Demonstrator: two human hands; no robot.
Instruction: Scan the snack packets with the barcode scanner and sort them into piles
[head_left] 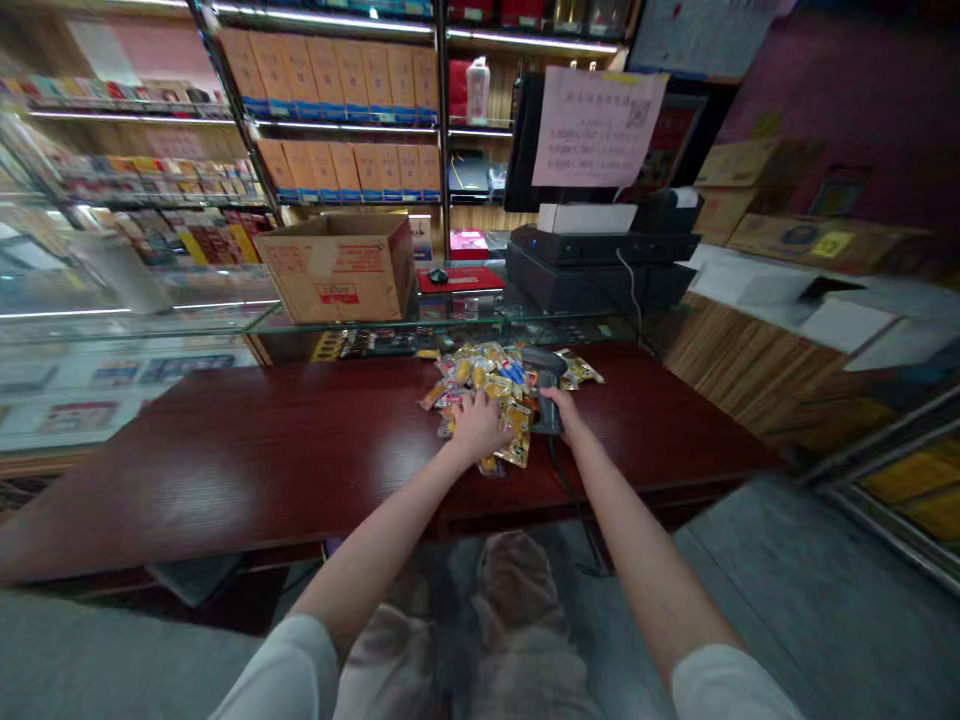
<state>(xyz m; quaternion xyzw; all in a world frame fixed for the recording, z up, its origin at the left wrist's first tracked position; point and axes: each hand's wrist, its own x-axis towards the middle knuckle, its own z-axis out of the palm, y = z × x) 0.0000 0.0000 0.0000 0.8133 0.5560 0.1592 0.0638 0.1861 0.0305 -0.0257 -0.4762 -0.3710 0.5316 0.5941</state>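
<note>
A pile of small snack packets (480,372) in clear and yellow wrappers lies on the dark red table (300,420). My left hand (478,428) rests on the near side of the pile, its fingers spread over the wrappers. To its right, my right hand (565,408) is closed round the handle of a dark barcode scanner (549,388). The scanner's head is at the right side of the pile, and its cable hangs over the table's near edge. A golden packet (581,370) lies just beyond the scanner, apart from my fingers.
Behind the table runs a glass counter with an open cardboard box (337,275), a mouse (438,275) on a red mat and a black cash register (592,270). Stacked boxes (795,240) stand to the right. Stocked shelves (345,120) line the back. My knees are below the near edge.
</note>
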